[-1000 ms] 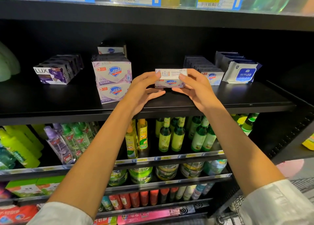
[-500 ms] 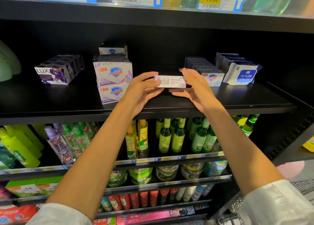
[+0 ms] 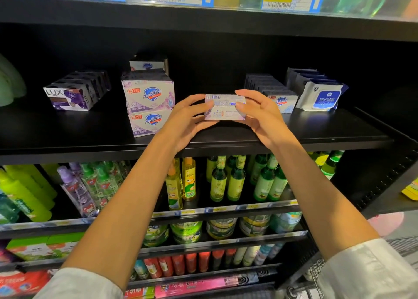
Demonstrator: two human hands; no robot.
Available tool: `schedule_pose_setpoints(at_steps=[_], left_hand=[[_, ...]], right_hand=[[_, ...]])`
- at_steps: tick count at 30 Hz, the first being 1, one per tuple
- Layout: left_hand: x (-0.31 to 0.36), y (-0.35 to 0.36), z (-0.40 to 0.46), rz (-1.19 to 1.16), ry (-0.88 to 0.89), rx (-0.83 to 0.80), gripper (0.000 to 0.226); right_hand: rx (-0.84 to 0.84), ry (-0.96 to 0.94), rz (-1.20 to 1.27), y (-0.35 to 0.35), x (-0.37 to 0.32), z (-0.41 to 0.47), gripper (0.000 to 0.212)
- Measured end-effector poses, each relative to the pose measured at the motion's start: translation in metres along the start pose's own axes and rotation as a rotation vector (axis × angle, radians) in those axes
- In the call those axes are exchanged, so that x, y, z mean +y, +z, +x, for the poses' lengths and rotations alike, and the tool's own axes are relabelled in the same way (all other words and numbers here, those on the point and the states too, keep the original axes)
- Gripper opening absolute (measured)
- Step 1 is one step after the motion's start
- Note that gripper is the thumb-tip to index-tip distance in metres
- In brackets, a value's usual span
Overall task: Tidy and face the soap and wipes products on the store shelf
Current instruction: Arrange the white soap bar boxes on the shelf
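Gripping a pale lilac soap box [image 3: 224, 107] by its two ends, the left hand [image 3: 187, 120] and the right hand [image 3: 260, 113] hold it just above the black shelf [image 3: 316, 131], fingers curled over its top edge and thumbs under it, its barcode face turned upward. Just left of it stand two stacked Safeguard boxes [image 3: 149, 104], with a row of Lux boxes [image 3: 72, 95] farther left. Right of the hands lie a row of Safeguard bars [image 3: 282, 101] and blue wipes packs [image 3: 321, 97].
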State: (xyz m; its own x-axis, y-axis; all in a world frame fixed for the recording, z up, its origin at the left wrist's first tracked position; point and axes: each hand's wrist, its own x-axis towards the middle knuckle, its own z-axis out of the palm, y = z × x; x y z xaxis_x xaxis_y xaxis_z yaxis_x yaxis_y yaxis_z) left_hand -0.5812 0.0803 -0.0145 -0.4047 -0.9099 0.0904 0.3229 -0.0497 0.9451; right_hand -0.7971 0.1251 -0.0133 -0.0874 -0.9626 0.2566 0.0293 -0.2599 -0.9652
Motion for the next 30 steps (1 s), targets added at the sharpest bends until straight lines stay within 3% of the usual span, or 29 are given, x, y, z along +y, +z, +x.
schedule_pose_setpoints(at_steps=[5,19,30], left_hand=[[0.0008,-0.0005,-0.0007,0.026,-0.006,-0.032,0.036],[-0.0031,-0.0063,0.0001,0.080,0.079,-0.018,0.052],[-0.0004,-0.0032,-0.0010,0.028,0.028,-0.004,0.044]], right_hand=[[-0.011,-0.012,-0.010,0.0007,-0.0007,-0.0013,0.047],[-0.007,0.045,0.013,0.0028,-0.0024,-0.0014,0.040],[0.001,-0.025,0.000,0.0006,-0.0013,-0.0047,0.041]])
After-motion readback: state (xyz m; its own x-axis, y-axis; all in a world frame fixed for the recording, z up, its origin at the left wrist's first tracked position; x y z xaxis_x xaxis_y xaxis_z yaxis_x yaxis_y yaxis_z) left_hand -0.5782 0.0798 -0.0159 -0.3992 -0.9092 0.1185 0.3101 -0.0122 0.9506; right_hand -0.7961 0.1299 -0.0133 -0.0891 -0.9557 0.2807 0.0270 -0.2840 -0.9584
